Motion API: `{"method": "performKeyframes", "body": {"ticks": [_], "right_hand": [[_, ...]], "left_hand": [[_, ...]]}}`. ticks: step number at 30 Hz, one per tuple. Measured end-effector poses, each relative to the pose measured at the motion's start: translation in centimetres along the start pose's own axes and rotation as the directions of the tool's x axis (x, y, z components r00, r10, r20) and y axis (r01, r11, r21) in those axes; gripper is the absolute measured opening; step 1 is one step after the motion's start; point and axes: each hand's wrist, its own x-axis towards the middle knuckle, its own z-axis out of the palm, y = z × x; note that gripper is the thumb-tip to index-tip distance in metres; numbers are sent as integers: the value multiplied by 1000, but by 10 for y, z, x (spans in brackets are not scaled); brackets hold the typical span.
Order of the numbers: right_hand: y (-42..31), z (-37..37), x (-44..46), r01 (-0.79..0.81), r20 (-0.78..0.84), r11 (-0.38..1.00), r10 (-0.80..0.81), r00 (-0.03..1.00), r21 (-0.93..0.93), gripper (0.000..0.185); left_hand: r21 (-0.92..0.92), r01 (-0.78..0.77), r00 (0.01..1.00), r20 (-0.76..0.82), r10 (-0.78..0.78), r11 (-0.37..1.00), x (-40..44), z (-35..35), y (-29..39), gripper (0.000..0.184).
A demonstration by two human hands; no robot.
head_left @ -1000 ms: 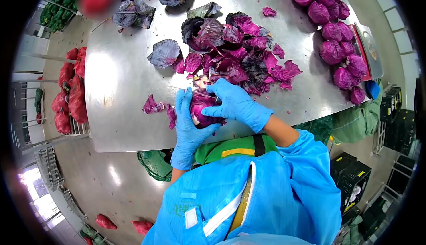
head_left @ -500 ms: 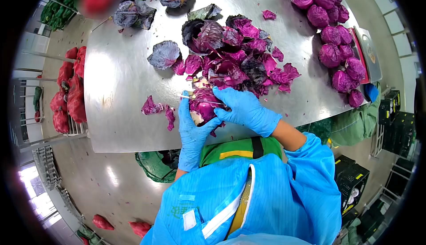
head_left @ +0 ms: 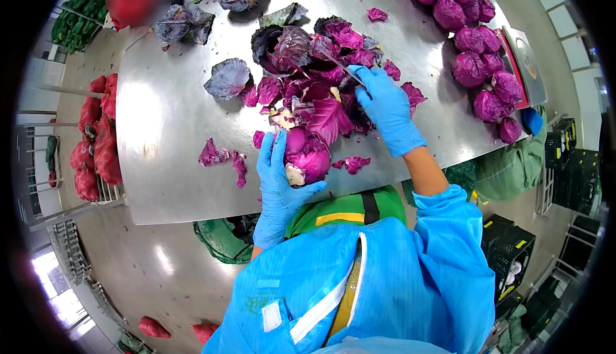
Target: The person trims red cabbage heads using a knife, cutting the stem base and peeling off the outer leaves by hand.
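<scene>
Left hand [head_left: 276, 174] cupped the red cabbage [head_left: 313, 160], fingers and thumb around it, at the near edge of the leaf pile [head_left: 314, 91]. Right hand [head_left: 388, 109] gripped a knife [head_left: 341, 65] above that pile. Leaf-trimming, I judged; next cut needed the knife at the cabbage.

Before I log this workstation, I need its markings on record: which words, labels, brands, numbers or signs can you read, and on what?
No text here can be read.
Blue gown: printed in green on the chest, too blurred to read.
Black crates at right: marked in yellow, too small to tell any wording.
Pale panel at upper right: faintly marked, too small to read.
</scene>
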Motion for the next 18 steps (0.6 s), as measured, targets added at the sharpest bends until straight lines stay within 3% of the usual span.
{"method": "performKeyframes", "body": {"ticks": [3, 6, 8, 9, 12, 13, 16, 17, 18], "right_hand": [[-38, -30, -17, -67, 350, 903, -95, 932, 424, 72], [-64, -15, -31, -165, 569, 874, -144, 810, 457, 75], [-61, 1, -32, -125, 574, 892, -169, 801, 435, 72], [-60, 6, -32, -99, 578, 899, -186, 795, 426, 71], [-60, 5, -36, 53, 536, 955, -210, 818, 293, 66], [-62, 7, -41, 237, 310, 946, -299, 903, 222, 46], [-59, 11, -36, 483, 187, 875, -473, 861, -14, 26], [-49, 19, -31, 512, 82, 852, -506, 859, -109, 16], [-31, 30, -27, 461, 103, 880, -450, 887, -119, 16]], "left_hand": [[-19, 72, 997, -5, -72, 997, 4, -1, 7, 117], [-104, 129, 990, -43, -134, 986, 4, 12, 0, 115], [-82, 142, 988, -57, -147, 986, -1, 14, -1, 113], [-26, 56, 995, -86, -58, 998, -1, 14, -4, 113], [-7, 103, 993, -63, -103, 995, -3, 12, 1, 113], [-46, 101, 990, -93, -105, 994, -6, 18, -6, 111], [-414, 242, 965, 7, -262, 878, -4, 23, -9, 108], [-280, 175, 978, -58, -198, 944, -9, 24, -18, 105], [-290, 140, 986, -51, -162, 947, -5, 18, -13, 106]]}}
